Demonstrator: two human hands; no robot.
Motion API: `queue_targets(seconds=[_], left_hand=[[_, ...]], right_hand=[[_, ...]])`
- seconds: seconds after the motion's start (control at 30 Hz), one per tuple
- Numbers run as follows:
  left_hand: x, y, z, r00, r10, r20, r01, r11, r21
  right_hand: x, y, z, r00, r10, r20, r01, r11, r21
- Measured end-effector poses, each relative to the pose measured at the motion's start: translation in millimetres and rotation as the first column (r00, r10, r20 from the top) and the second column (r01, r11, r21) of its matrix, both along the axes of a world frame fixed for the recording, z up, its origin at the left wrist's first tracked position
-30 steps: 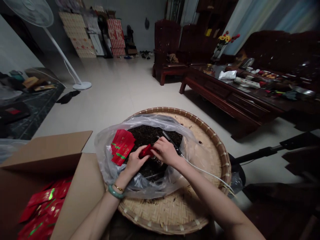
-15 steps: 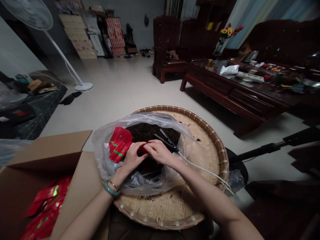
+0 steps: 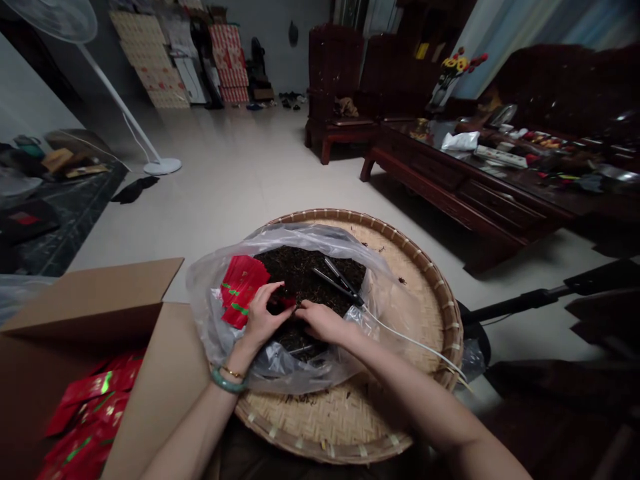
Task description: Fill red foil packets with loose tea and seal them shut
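Note:
My left hand is closed on a red packet, mostly hidden behind the fingers and thumb. Close beside it, my right hand has its fingers drawn together at the packet's edge; what they pinch is hidden. Under both hands lie dark dried tea leaves in a wide-mouthed clear plastic bag. A stack of flat red packets with green marks rests on the leaves left of my left hand. Black tongs like a hair straightener, with a white cord, lie spread beyond my right hand.
The bag sits on a round woven bamboo tray with scattered leaf bits. At left stands an open cardboard box holding several red packets. A wooden table is at the right, a white standing fan at far left.
My right hand has moved lower and slightly right, apart from the left fingers. My left hand's fingers have opened wider around the packet, and the view has shifted slightly.

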State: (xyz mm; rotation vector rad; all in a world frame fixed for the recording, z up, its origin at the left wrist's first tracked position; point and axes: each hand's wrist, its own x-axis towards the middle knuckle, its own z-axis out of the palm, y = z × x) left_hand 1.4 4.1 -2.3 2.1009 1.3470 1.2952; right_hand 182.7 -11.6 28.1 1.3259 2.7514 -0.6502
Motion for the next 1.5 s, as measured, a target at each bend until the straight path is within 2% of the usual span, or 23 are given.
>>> queue_targets(seconds=[0.2,0.37,0.5,0.63,0.73,0.83,0.9,0.97,1.13,1.23,1.33,1.43,1.5], left_hand=[[-1.0,-0.5,-0.7,1.000,-0.008,0.015,0.008,1.000,-0.008],[-2.0,-1.6,-0.2,1.000,-0.012,0.023,0.013,0.999,-0.030],[-2.2,-2.4,-0.1,1.000,-0.016,0.020,0.016,1.000,-0.022],[-2.0,-3.1,0.0,0.999,-0.032,0.009,0.032,0.999,-0.003],[-1.7,-3.4,0.2,0.999,-0.044,0.008,0.044,0.999,-0.006],[-1.8,-3.4,-0.3,0.999,-0.048,0.007,0.048,0.999,-0.007],[-2.0,-3.4,-0.9,0.999,-0.051,0.009,0.051,0.999,-0.010],[-2.4,-3.6,-1.4,0.999,-0.052,0.014,0.052,0.998,-0.019],[-2.4,-4.3,-0.9,0.998,-0.054,0.015,0.054,0.998,-0.026],[-2.2,-4.8,-0.7,0.998,-0.052,0.018,0.052,0.999,-0.014],[-2.2,-5.7,-0.8,0.999,-0.036,0.026,0.035,0.999,0.009],[-1.9,-6.9,-0.1,0.999,-0.043,0.021,0.042,0.999,0.018],[-1.5,-7.6,0.7,0.998,-0.056,0.011,0.055,0.998,0.018]], right_hand=[[4.4,3.7,-5.8,0.996,-0.076,-0.036,0.074,0.996,-0.048],[10.5,10.3,-7.1,0.947,-0.190,-0.259,0.166,0.980,-0.113],[21.9,17.2,0.2,0.816,-0.385,-0.431,0.275,0.915,-0.296],[28.2,18.5,25.6,0.633,-0.531,-0.564,0.266,0.833,-0.485],[22.5,15.8,52.1,0.562,-0.509,-0.652,0.259,0.857,-0.446],[9.9,13.6,72.0,0.596,-0.418,-0.686,0.284,0.909,-0.307],[1.3,13.2,78.3,0.649,-0.356,-0.672,0.285,0.933,-0.219],[-5.1,13.1,79.9,0.686,-0.321,-0.653,0.261,0.946,-0.190],[-8.2,10.6,78.9,0.645,-0.325,-0.692,0.237,0.945,-0.223],[-3.9,6.0,80.4,0.648,-0.311,-0.695,0.279,0.946,-0.164],[-0.3,-0.8,79.8,0.752,-0.244,-0.613,0.287,0.957,-0.029],[-2.1,-7.5,74.8,0.880,-0.167,-0.445,0.232,0.968,0.095],[-6.0,-10.0,71.1,0.933,-0.165,-0.319,0.222,0.964,0.149]])
